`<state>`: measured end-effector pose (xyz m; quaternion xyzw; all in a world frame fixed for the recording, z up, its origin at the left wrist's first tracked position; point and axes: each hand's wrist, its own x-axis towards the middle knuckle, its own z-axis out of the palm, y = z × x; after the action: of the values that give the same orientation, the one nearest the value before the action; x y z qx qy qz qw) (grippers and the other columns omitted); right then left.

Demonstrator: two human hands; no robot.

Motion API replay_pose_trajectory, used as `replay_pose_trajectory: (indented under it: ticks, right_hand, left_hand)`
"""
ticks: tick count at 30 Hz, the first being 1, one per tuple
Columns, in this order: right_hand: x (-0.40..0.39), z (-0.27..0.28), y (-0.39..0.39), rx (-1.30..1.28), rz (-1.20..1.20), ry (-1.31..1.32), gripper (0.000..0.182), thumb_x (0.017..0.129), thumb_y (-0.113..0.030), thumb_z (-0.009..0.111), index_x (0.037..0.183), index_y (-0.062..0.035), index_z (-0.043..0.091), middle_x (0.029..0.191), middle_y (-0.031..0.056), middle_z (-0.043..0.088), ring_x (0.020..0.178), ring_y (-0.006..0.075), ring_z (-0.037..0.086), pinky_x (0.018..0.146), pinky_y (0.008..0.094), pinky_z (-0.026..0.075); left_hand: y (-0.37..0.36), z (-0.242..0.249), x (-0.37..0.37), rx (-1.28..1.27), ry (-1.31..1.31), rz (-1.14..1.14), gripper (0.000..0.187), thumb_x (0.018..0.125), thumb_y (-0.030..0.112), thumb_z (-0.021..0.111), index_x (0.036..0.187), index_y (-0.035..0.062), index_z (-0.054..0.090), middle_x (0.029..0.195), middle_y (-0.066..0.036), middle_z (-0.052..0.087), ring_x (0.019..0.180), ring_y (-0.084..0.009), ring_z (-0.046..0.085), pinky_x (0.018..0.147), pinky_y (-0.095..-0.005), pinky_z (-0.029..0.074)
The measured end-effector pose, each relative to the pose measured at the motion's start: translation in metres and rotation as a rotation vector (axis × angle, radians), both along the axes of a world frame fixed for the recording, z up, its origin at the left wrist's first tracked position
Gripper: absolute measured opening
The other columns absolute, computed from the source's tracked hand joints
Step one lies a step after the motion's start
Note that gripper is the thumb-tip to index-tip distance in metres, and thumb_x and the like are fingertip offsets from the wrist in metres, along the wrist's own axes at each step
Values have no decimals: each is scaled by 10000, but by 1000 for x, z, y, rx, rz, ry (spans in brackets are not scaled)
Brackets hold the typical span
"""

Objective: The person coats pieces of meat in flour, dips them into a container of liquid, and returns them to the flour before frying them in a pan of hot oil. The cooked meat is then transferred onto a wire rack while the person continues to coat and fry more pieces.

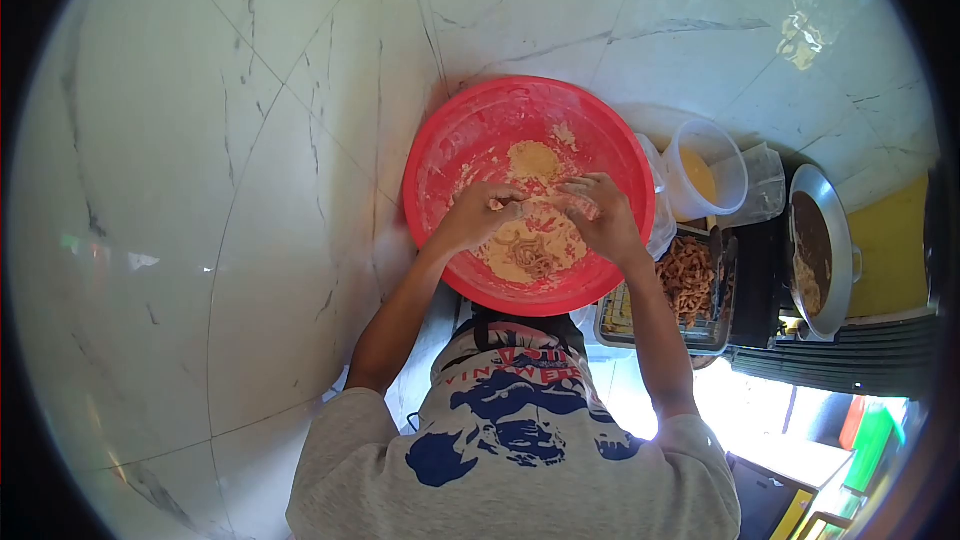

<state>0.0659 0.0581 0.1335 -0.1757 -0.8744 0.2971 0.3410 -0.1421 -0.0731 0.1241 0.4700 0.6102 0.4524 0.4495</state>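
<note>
Both hands are over a wide red basin (430,165), its inside smeared with pale flour. My left hand (487,212) is at the basin's left side, fingers bent inward and thumb close to them; what it holds, if anything, is too small to name. Opposite it, my right hand (600,215) has its fingers curled toward the middle, whitish with flour, and its grip is unclear. Thin floured strips (532,256) lie in the flour below the hands. A mound of yellowish flour (534,160) sits above them.
Right of the basin are a clear plastic tub (708,172) with yellow liquid and a tray (708,340) of browned strips (686,278). Farther right stands a metal pan (838,270) with dark contents. Marble-patterned tiles (300,90) line the left and back.
</note>
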Motion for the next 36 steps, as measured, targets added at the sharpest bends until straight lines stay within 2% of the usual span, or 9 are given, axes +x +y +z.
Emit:
replay_pose_trajectory:
  ticks: [8, 14, 17, 20, 23, 26, 29, 32, 36]
  right_hand:
    - [-6, 8, -7, -35, 106, -131, 297, 773, -71, 782, 1064, -64, 720, 1010, 104, 705, 981, 299, 616, 865, 402, 510]
    - [-8, 8, -6, 84, 108, -28, 262, 781, -73, 775, 1038, -64, 726, 919, 110, 694, 914, 313, 620, 806, 408, 509]
    - [-12, 8, -14, -68, 128, -4, 247, 783, -87, 778, 1023, -60, 726, 917, 112, 692, 902, 327, 615, 778, 419, 506]
    - [-12, 6, -11, -132, 136, -71, 243, 790, -98, 774, 1024, -57, 723, 946, 118, 688, 899, 334, 615, 760, 420, 507]
    - [-9, 7, -8, -159, 158, -130, 227, 802, -106, 761, 1023, -68, 726, 949, 119, 680, 906, 332, 610, 784, 418, 497]
    - [-10, 7, -7, -12, 157, -183, 188, 819, -87, 734, 1004, -54, 723, 913, 121, 670, 909, 322, 604, 810, 417, 485]
    - [-13, 10, -9, 94, 119, -106, 138, 804, -32, 736, 938, -13, 709, 837, 121, 660, 856, 318, 600, 773, 419, 485]
    - [-13, 8, -8, 139, 113, -86, 138, 797, -17, 728, 932, 0, 702, 831, 122, 647, 857, 330, 602, 776, 419, 482]
    - [-12, 12, -8, 107, 96, -147, 135, 791, -2, 718, 925, -19, 715, 844, 126, 665, 841, 329, 609, 772, 421, 485]
  left_hand:
    - [5, 5, 3, -75, -26, -46, 236, 927, 156, 665, 1094, -3, 714, 943, -61, 735, 861, -95, 643, 790, -295, 507]
    - [3, 6, 0, -4, -4, -56, 232, 918, 135, 657, 1097, -3, 713, 941, -74, 735, 848, -101, 634, 773, -296, 503]
    - [6, 8, 2, -67, 63, -54, 239, 907, 117, 650, 1105, -2, 711, 945, -73, 736, 851, -108, 637, 767, -291, 500]
    - [9, -12, 2, 56, 67, -26, 226, 944, 180, 636, 1068, 14, 727, 788, -48, 690, 540, -67, 498, 472, -257, 393]
    - [5, 4, 7, 88, 104, -2, 229, 945, 195, 626, 1058, 28, 735, 805, -76, 702, 567, -115, 550, 496, -281, 413]
    - [4, 3, 10, 174, 269, 18, 218, 936, 231, 640, 1021, 64, 750, 824, -95, 701, 722, -196, 606, 735, -375, 460]
    - [0, 16, 16, 88, 602, 18, 191, 892, 181, 684, 1051, 93, 745, 891, -50, 698, 902, -218, 593, 1013, -485, 317]
    - [2, 7, 19, 261, 650, 90, 172, 875, 192, 706, 1019, 107, 749, 857, -38, 663, 901, -219, 557, 1015, -538, 224]
    - [5, -1, 20, 337, 831, 169, 159, 863, 168, 709, 1006, 111, 750, 869, -27, 662, 906, -221, 556, 994, -543, 244]
